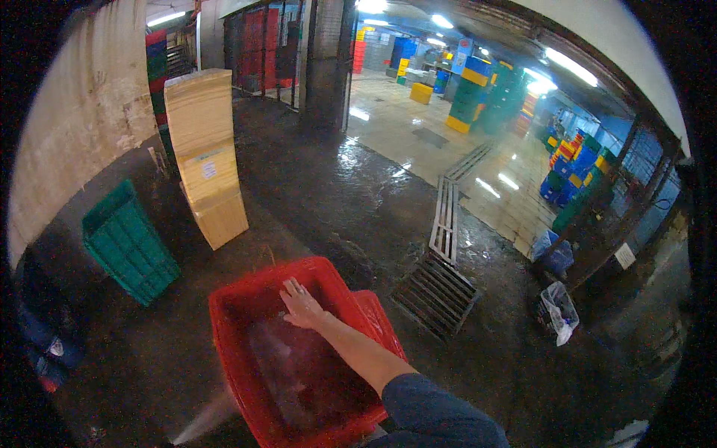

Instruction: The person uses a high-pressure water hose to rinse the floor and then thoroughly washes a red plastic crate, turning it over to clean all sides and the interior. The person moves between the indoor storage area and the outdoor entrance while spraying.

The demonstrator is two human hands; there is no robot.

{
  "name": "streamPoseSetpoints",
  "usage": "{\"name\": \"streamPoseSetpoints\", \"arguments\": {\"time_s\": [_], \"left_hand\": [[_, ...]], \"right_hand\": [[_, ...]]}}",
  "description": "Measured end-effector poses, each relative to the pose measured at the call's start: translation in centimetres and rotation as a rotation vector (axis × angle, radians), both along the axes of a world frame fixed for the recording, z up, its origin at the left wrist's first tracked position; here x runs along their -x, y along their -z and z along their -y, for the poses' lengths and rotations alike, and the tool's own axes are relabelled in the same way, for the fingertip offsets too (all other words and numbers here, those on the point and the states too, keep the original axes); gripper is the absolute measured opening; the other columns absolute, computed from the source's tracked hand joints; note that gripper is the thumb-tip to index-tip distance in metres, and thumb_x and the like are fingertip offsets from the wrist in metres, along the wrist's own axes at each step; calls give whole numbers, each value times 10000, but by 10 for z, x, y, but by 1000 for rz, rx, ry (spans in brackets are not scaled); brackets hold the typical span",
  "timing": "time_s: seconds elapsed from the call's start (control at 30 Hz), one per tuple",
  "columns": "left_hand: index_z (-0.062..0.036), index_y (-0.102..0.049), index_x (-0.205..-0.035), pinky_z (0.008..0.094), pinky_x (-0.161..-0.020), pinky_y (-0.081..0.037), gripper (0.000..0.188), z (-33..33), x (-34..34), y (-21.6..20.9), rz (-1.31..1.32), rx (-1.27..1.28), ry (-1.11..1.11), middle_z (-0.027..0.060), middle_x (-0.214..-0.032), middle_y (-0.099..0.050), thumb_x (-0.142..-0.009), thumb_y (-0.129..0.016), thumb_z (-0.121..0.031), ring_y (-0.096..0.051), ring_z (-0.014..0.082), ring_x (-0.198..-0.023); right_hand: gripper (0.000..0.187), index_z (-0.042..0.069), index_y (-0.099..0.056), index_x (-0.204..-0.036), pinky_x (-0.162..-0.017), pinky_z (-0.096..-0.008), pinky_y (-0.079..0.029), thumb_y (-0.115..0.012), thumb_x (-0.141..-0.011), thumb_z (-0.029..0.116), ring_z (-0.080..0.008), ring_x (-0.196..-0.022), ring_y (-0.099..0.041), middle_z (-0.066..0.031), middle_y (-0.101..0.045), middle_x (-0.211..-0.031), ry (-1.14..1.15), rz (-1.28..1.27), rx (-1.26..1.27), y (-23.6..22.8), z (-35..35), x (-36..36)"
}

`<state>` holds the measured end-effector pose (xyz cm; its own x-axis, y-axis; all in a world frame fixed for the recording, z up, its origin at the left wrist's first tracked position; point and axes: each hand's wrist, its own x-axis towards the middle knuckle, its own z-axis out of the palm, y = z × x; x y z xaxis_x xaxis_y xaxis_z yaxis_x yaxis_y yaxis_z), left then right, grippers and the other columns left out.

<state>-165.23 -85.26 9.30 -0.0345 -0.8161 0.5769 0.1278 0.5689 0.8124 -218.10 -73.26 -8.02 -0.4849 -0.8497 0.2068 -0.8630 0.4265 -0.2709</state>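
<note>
A large red plastic tub (224, 340) fills the lower middle of the view, its open top facing up. My right hand (302, 306) reaches over it from the lower right, fingers stretched out and holding nothing, near the far inside wall. Whether the fingertips touch the wall, I cannot tell. Water shows inside the tub, looking misty and splashed. Part of a second red tub (373, 313) shows at the right side of the first. A white jet of water (202, 422) sprays up beside the tub's near left; its source is unclear. My left hand is out of view.
A green crate (131, 246) stands at the left, beside a tall stack of wrapped tan boxes (205, 164). Right of the tubs, a metal drain grate (435, 295) lies in the wet dark floor. A white plastic bag (560, 310) sits farther right; stacked coloured crates (470, 93) stand beyond.
</note>
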Motion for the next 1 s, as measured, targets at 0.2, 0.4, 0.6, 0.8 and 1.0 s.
{"name": "streamPoseSetpoints", "arguments": {"time_s": [0.2,0.4,0.6,0.8,1.0], "left_hand": [[-11,-629,-870,434,-730,-486,343,11,25,33,-484,-85,-579,160,-853,-610,-1023,-429,-243,-569,271,-792],[-24,-632,-930,430,-872,-450,336,-43,-39,-27,-260,-9,78,154,-976,-621,-1031,-410,-256,-560,283,-918],[-54,-541,-936,481,-1005,-413,322,-75,-71,-14,-154,-18,-9,115,-978,-607,-1052,-350,-286,-555,302,-1012],[-88,-487,-779,520,-956,-406,399,-86,-61,16,-320,-128,-316,108,-893,-588,-1051,-318,-327,-564,315,-931],[-40,-595,-1019,440,-748,-496,284,-88,-83,6,47,125,-450,149,-910,-597,-1031,-391,-238,-579,288,-806]], "right_hand": [[719,-21,-501,-1286,-1085,-506,-364,-793,-716,306,-383,-1328,-425,-225,-476,-1385,-7,-78,-215,-12,77,87],[654,123,-641,-1172,-890,-463,-534,-838,-614,402,-318,-1085,-641,-131,-674,-1165,-14,190,-555,-2,142,150],[774,169,-564,-1281,-933,-451,-507,-866,-598,371,-327,-1127,-622,-116,-661,-1203,93,120,-452,-16,133,144],[777,196,-557,-1324,-913,-477,-510,-833,-641,442,-332,-1086,-638,-116,-683,-1145,61,31,-318,-116,97,125],[320,107,-637,-1090,-781,-439,-546,-671,-783,193,-310,-982,-642,-122,-663,-1028,25,-397,-61,-213,49,17]]}}
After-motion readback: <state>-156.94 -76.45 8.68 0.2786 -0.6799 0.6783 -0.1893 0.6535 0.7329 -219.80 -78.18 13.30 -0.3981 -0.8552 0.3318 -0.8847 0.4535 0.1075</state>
